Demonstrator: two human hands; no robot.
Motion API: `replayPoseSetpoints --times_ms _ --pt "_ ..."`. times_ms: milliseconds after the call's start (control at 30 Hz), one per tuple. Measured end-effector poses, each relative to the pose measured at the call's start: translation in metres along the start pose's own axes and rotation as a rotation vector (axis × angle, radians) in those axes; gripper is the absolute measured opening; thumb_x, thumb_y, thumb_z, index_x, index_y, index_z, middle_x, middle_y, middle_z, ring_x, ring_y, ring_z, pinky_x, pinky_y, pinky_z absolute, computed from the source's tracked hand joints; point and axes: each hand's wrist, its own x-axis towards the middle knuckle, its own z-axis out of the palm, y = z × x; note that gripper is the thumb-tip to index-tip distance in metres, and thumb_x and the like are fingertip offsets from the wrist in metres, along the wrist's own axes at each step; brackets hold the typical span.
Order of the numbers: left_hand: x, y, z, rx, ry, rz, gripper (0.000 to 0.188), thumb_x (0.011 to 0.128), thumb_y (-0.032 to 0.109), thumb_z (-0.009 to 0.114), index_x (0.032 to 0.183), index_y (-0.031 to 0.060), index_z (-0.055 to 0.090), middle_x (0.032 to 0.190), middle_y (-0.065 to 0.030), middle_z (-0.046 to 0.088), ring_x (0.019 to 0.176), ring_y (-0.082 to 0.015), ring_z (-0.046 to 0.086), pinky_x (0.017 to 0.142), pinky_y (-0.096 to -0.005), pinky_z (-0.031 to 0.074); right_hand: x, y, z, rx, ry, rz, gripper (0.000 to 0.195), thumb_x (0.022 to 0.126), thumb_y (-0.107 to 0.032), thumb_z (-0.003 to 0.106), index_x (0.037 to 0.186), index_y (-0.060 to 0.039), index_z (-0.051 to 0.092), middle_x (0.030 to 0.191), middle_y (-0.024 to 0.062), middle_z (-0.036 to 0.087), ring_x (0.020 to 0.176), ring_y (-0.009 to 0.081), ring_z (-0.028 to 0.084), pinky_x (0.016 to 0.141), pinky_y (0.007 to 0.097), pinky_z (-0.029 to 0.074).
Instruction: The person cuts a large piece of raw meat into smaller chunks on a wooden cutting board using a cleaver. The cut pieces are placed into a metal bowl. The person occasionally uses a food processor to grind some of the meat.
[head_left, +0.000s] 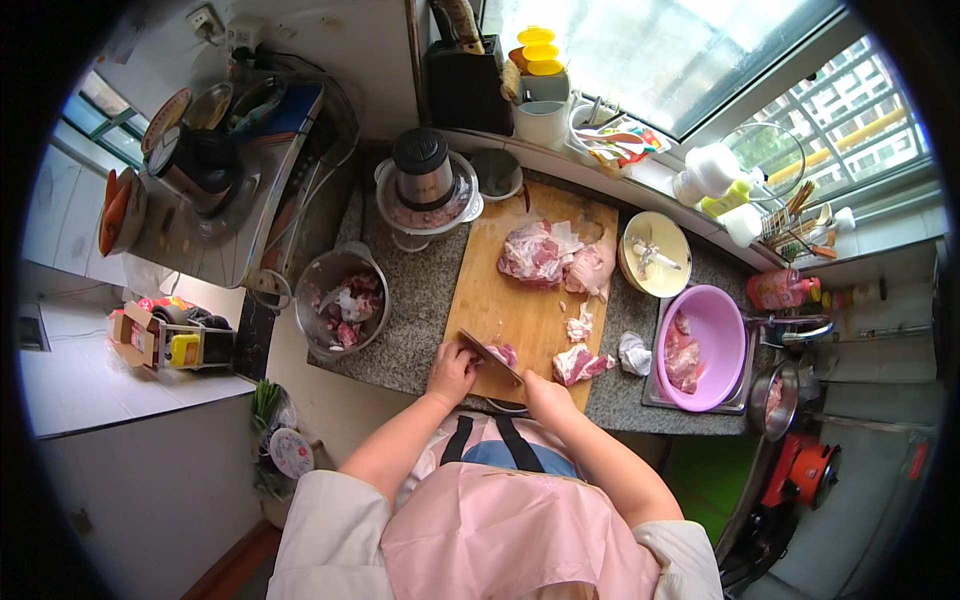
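Observation:
My right hand (549, 397) grips the handle of a cleaver (491, 358), whose blade slants across the near part of a wooden cutting board (480, 300). Close to the blade's far end, my left hand (452, 373) rests with bent fingers at a small piece of raw meat (502, 354). The fingertips are partly hidden, so its hold on the meat is hard to make out. Farther up the board lie a large chunk of raw meat (531, 253) and a pale, skin-covered piece (591, 267). A smaller meat chunk (580, 365) sits right of the cleaver, with fatty scraps (579, 324) above it.
Left of the board stand a bowl of cut meat (319, 307) and a meat grinder (424, 176). On the right are a cream bowl holding a blade piece (656, 225), a crumpled white cloth (635, 354) and a purple basin (739, 352) with meat, beneath a faucet (799, 322).

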Motion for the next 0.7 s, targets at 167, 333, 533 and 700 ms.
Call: replayPoseSetpoints --times_ms 167,333,533,700 --pt "-0.002 0.019 -0.023 -0.01 0.116 0.042 0.032 0.072 0.007 0.071 0.103 0.0077 0.062 0.112 -0.0124 0.056 0.108 -0.0354 0.052 0.094 -0.0422 0.046 -0.025 -0.029 -0.043 0.106 -0.054 0.15 0.017 0.092 -0.014 0.048 0.106 -0.004 0.049 0.088 0.0234 0.067 0.081 0.0421 0.066 0.07 0.0532 0.052" --pt "-0.011 -0.001 -0.015 -0.103 0.033 -0.018 0.026 0.073 0.006 0.069 0.097 0.005 0.06 0.107 -0.0139 0.057 0.104 -0.0357 0.053 0.091 -0.0419 0.047 -0.029 -0.042 -0.036 0.007 -0.241 0.138 0.022 0.09 -0.016 0.049 0.105 -0.0007 0.049 0.089 0.0254 0.067 0.083 0.0444 0.065 0.073 0.0542 0.051" --pt "-0.013 -0.004 -0.003 -0.159 0.016 0.008 0.015 0.074 0.006 0.067 0.088 0.0042 0.061 0.095 -0.0149 0.058 0.091 -0.036 0.056 0.083 -0.0424 0.049 0.024 -0.049 0.01 0.121 -0.062 0.059 0.019 0.09 -0.016 0.051 0.1 0.0002 0.049 0.08 0.0271 0.065 0.078 0.0455 0.064 0.068 0.0556 0.05" --pt "-0.011 -0.005 0.001 -0.049 0.087 -0.059 0.018 0.072 0.001 0.063 0.09 0.0043 0.06 0.097 -0.0157 0.055 0.096 -0.037 0.054 0.085 -0.043 0.048 0.006 -0.032 0.016 0.114 -0.095 0.104 0.021 0.09 -0.018 0.052 0.104 -0.0008 0.05 0.081 0.0268 0.065 0.079 0.0455 0.064 0.07 0.0559 0.049"
